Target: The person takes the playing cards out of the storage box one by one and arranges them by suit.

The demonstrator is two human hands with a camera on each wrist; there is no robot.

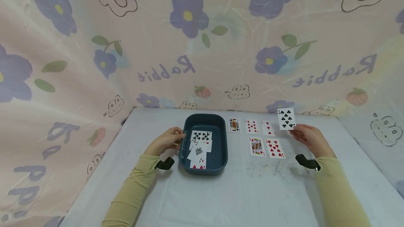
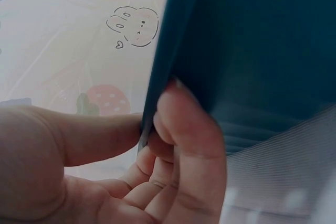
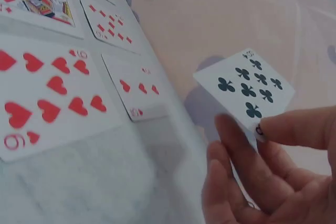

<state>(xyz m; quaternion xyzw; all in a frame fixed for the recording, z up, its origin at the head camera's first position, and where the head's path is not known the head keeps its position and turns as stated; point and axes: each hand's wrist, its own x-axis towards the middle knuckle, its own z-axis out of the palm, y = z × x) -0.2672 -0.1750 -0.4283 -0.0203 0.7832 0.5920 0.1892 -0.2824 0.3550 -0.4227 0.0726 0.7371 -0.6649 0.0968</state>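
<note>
At the right, my right hand pinches a clubs playing card by its lower corner, between thumb and fingers. The card is held face up at the back of the table, and its black clubs show in the right wrist view too. My left hand grips the left wall of a dark blue plastic tub, thumb outside and fingers curled over the rim. Several loose cards overlap inside the tub, among them an ace of spades and a clubs card.
Right of the tub, face-up cards lie in two rows: a face card, a diamonds card, and a hearts card behind; a king of diamonds and another hearts card in front. A patterned curtain hangs behind the white-covered table.
</note>
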